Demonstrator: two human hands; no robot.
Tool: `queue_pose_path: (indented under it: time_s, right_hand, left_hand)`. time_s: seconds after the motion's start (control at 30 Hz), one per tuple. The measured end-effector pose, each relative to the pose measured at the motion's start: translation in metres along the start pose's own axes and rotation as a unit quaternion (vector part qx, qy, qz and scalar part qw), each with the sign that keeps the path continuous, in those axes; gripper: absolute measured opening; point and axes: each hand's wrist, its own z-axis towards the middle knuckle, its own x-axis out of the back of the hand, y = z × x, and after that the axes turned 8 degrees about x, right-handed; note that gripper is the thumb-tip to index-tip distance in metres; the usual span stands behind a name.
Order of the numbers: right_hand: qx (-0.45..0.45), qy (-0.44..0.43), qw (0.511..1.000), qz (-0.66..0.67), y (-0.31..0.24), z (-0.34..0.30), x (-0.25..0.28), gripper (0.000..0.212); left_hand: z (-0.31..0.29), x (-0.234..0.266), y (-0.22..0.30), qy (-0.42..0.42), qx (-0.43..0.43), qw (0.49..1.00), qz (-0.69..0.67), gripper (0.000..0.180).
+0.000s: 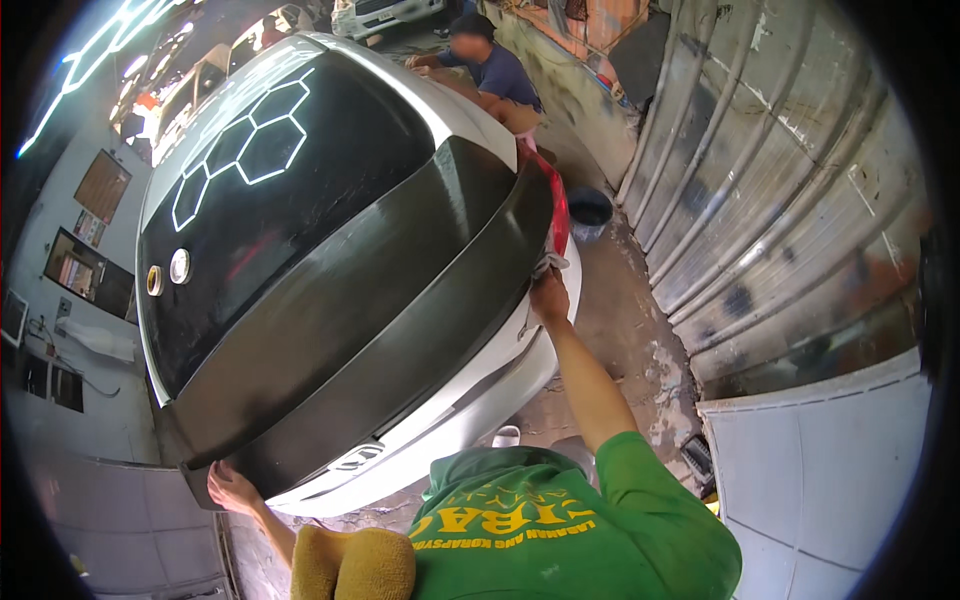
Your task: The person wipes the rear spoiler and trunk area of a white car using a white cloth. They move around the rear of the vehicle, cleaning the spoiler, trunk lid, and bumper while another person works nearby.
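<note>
A matte black spoiler [400,350] spans the rear of a white car [400,420], below its dark rear window [300,170]. At the spoiler's left end, my left hand [232,487] has its fingers curled on the edge; its palm side is partly hidden. Over at the right end, beside the red tail light [557,195], my right hand [549,298] is closed on a crumpled greyish-white cloth [550,263]. That cloth lies against the spoiler's tip. A mustard-yellow towel [352,565] hangs at my left shoulder, over a green shirt.
Another person [500,75] leans at the car's far right side, hands near its body. A dark bucket [590,210] stands on the worn floor by the tail light. A ribbed metal wall [770,170] runs along the right. Two round tape rolls [179,266] rest on the rear window.
</note>
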Motion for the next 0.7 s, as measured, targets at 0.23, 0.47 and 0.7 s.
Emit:
queue_pose_path:
  time_s: [0.23,0.47,0.7]
  right_hand:
    - [0.054,-0.162,0.981,0.092,0.22,0.008,-0.011,0.033]
    - [-0.286,-0.212,0.651,0.67,0.276,-0.067,0.187,0.055]
    - [-0.248,-0.1,0.688,0.675,0.341,-0.05,0.292,0.06]
  left_hand:
    - [-0.127,0.115,0.339,-0.082,-0.075,0.942,-0.318,0.02]
    - [-0.227,0.167,0.505,-0.198,-0.119,0.889,-0.394,0.022]
    - [-0.265,0.174,0.597,-0.163,-0.058,0.953,-0.248,0.028]
